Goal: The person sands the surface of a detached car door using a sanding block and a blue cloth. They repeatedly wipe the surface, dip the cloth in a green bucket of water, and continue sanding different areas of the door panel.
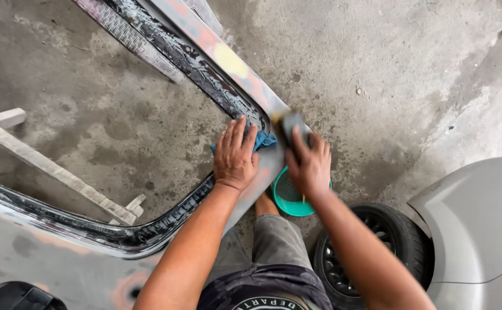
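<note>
Your right hand (309, 166) clamps a small dark sanding block (290, 125) against the long grey car body panel with patches of pink and yellow filler (228, 60), and the block is blurred, so it is in mid-stroke. Your left hand (235, 155) lies flat, fingers spread, pressing a crumpled blue cloth (262, 139) onto the same panel just beside the block.

To do this step well, keep the block flat on the surface rather than tipped on an edge, and run it along the length of the panel so that you do not cut grooves across it. Let the left hand steady the panel, since it rests on a pale wooden trestle (44, 163) and could shift under pressure. Wipe the slurry with the cloth often enough to see the surface beneath.

The panel runs diagonally from the top of the view down towards you. Its face is dull and mottled, and the black trim along its inner edge (205, 74) is streaked with pale wet residue. A round green plastic basin (288, 201) sits on the concrete floor (406, 69) just below your right hand, near a black tyre (348, 258).
</note>
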